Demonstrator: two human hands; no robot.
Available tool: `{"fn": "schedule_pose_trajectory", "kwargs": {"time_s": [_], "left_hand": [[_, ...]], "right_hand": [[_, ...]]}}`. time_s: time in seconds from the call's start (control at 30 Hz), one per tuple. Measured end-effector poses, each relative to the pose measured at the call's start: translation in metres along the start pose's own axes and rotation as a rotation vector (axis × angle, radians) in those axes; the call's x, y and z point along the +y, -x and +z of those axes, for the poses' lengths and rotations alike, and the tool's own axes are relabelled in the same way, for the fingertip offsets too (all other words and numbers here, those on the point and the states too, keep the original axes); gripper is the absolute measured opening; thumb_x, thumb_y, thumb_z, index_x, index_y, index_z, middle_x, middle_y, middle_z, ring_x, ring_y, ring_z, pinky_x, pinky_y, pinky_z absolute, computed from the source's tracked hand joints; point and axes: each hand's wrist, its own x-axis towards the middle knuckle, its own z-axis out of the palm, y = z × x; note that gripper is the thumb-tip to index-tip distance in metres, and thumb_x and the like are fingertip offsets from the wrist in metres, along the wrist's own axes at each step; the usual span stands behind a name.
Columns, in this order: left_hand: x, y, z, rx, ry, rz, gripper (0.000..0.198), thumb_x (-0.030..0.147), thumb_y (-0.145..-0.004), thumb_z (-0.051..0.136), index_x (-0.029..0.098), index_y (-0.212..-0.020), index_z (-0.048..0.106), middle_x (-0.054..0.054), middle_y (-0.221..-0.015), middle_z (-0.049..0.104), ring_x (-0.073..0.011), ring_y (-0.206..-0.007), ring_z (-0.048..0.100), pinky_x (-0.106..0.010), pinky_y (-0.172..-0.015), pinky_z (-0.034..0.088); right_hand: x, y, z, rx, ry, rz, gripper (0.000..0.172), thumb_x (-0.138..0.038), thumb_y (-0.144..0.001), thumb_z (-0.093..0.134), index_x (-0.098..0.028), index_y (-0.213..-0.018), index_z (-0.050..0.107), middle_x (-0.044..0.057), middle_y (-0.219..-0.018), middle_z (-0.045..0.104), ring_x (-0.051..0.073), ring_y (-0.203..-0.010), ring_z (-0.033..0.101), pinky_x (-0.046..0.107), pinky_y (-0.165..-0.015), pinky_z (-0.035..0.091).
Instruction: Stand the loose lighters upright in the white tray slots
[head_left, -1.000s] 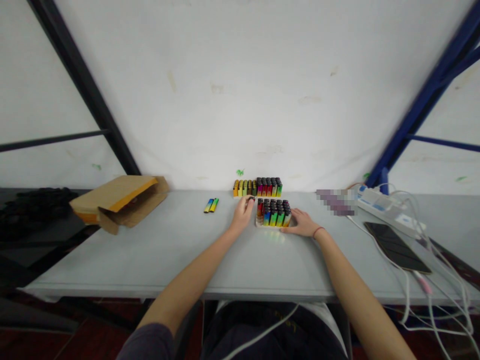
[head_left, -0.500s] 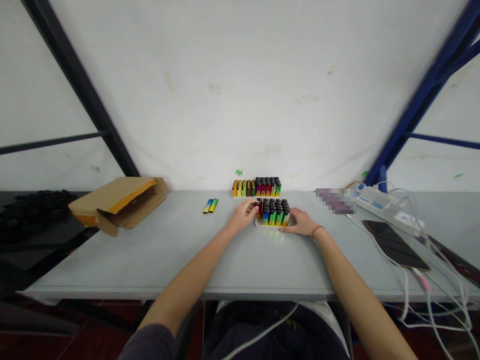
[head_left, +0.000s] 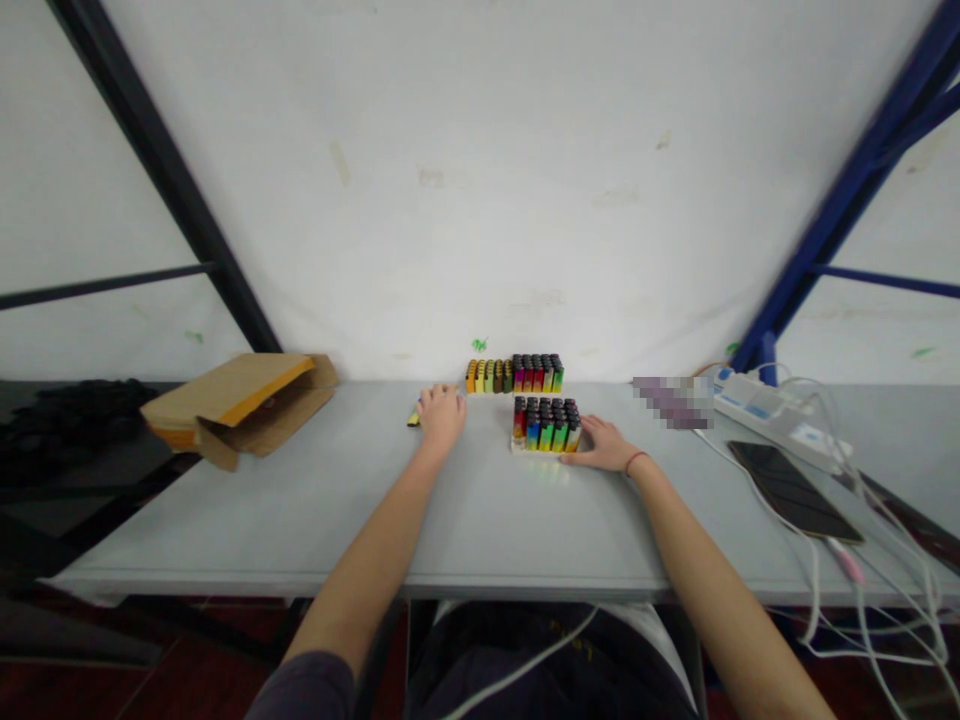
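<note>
My left hand (head_left: 442,413) is at the left of the table, its bent fingers closed over a lighter that they mostly hide. Beside those fingers, the yellow end of a lighter (head_left: 413,420) lying flat shows. My right hand (head_left: 604,446) grips the right end of a pale tray (head_left: 519,449), thumb at the front and fingers along the side. Upright in this tray stand several colourful lighters (head_left: 546,432) with dark tops, in red, blue, green and clear-looking tones. A red lighter (head_left: 519,420) stands at the tray's left end, behind a gap in the front row.
Against the wall stand more upright lighters, a yellow-to-dark group (head_left: 489,377) and a pink-to-green group (head_left: 537,374). An opened cardboard box (head_left: 232,395) lies left. At right are a phone (head_left: 791,490), a power strip (head_left: 780,415) and loose white cables (head_left: 814,590).
My left hand has left the tray's left end and moved left onto the flat lighters, covering most of them. The red lighter now stands free of it. My right hand stays at the tray.
</note>
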Motion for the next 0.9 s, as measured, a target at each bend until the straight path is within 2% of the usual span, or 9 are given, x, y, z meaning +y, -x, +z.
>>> {"fn": "schedule_pose_trajectory", "kwargs": {"time_s": [0.1, 0.2, 0.33, 0.47, 0.57, 0.67, 0.77, 0.83, 0.9], "left_hand": [[-0.020, -0.004, -0.006, -0.021, -0.159, -0.146, 0.027, 0.020, -0.094, 0.049, 0.013, -0.103, 0.074, -0.024, -0.127, 0.060, -0.0431, -0.123, 0.047, -0.055, -0.096, 0.039], [-0.025, -0.003, -0.005, -0.093, -0.215, -0.165, 0.030, 0.023, -0.098, 0.047, 0.012, -0.099, 0.075, -0.024, -0.120, 0.063, -0.0433, -0.123, 0.048, -0.054, -0.095, 0.038], [-0.010, 0.002, 0.002, -0.196, -0.260, -0.056, 0.031, 0.027, -0.102, 0.045, 0.014, -0.111, 0.072, -0.019, -0.112, 0.068, -0.0378, -0.119, 0.053, -0.051, -0.096, 0.038], [0.009, 0.007, 0.009, -0.343, -0.258, 0.000, 0.032, 0.030, -0.100, 0.050, 0.015, -0.123, 0.066, -0.020, -0.122, 0.066, -0.0309, -0.117, 0.060, -0.041, -0.097, 0.043], [0.017, 0.011, 0.011, -0.438, -0.209, 0.021, 0.029, 0.027, -0.099, 0.050, 0.010, -0.117, 0.066, -0.022, -0.125, 0.065, -0.0294, -0.117, 0.063, -0.036, -0.097, 0.046], [0.021, 0.012, 0.014, -0.404, -0.017, 0.018, 0.020, 0.025, -0.098, 0.050, 0.013, -0.106, 0.064, -0.019, -0.115, 0.068, -0.0272, -0.111, 0.066, -0.034, -0.094, 0.047], [0.029, 0.013, 0.017, -0.328, 0.423, -0.133, 0.013, 0.027, -0.098, 0.049, 0.019, -0.106, 0.056, -0.006, -0.084, 0.067, -0.0196, -0.078, 0.068, -0.029, -0.075, 0.050], [0.036, 0.013, 0.019, -0.325, 0.761, -0.305, 0.010, 0.031, -0.097, 0.048, 0.023, -0.104, 0.049, 0.005, -0.066, 0.055, -0.0135, -0.051, 0.056, -0.024, -0.057, 0.045], [0.044, 0.014, 0.018, -0.360, 1.031, -0.449, 0.009, 0.035, -0.097, 0.045, 0.026, -0.099, 0.045, 0.010, -0.059, 0.045, -0.0095, -0.038, 0.041, -0.020, -0.046, 0.035]], "right_hand": [[-0.002, 0.000, -0.001, -0.020, -0.003, 0.001, 0.095, -0.076, -0.071, 0.071, -0.018, -0.144, 0.055, 0.018, -0.150, 0.055, 0.041, -0.140, 0.047, 0.057, -0.116, 0.037], [-0.003, 0.001, -0.002, -0.028, 0.002, 0.009, 0.096, -0.076, -0.071, 0.071, -0.017, -0.144, 0.055, 0.018, -0.153, 0.052, 0.042, -0.142, 0.044, 0.059, -0.117, 0.035], [-0.004, 0.001, -0.003, -0.029, 0.007, 0.026, 0.095, -0.076, -0.070, 0.071, -0.020, -0.145, 0.055, 0.017, -0.154, 0.052, 0.043, -0.144, 0.042, 0.059, -0.118, 0.034], [-0.004, 0.002, -0.005, -0.035, 0.005, 0.012, 0.094, -0.075, -0.071, 0.071, -0.019, -0.144, 0.055, 0.016, -0.153, 0.052, 0.041, -0.143, 0.044, 0.057, -0.118, 0.035], [-0.004, 0.002, -0.005, -0.036, 0.010, 0.012, 0.094, -0.074, -0.072, 0.071, -0.016, -0.144, 0.055, 0.018, -0.154, 0.051, 0.040, -0.143, 0.044, 0.056, -0.119, 0.034], [-0.004, 0.002, -0.004, -0.025, 0.011, 0.012, 0.092, -0.073, -0.072, 0.072, -0.017, -0.143, 0.056, 0.018, -0.152, 0.053, 0.041, -0.142, 0.045, 0.056, -0.118, 0.035], [-0.004, 0.001, -0.004, -0.021, 0.007, -0.001, 0.090, -0.072, -0.072, 0.072, -0.017, -0.141, 0.057, 0.018, -0.149, 0.056, 0.041, -0.139, 0.048, 0.056, -0.116, 0.037], [-0.003, 0.001, -0.004, -0.026, 0.005, -0.007, 0.089, -0.072, -0.072, 0.072, -0.017, -0.141, 0.057, 0.019, -0.148, 0.056, 0.041, -0.137, 0.049, 0.057, -0.115, 0.037], [-0.003, 0.001, -0.004, -0.024, 0.002, -0.008, 0.088, -0.072, -0.072, 0.072, -0.018, -0.141, 0.057, 0.018, -0.148, 0.056, 0.041, -0.137, 0.049, 0.057, -0.115, 0.037]]}}
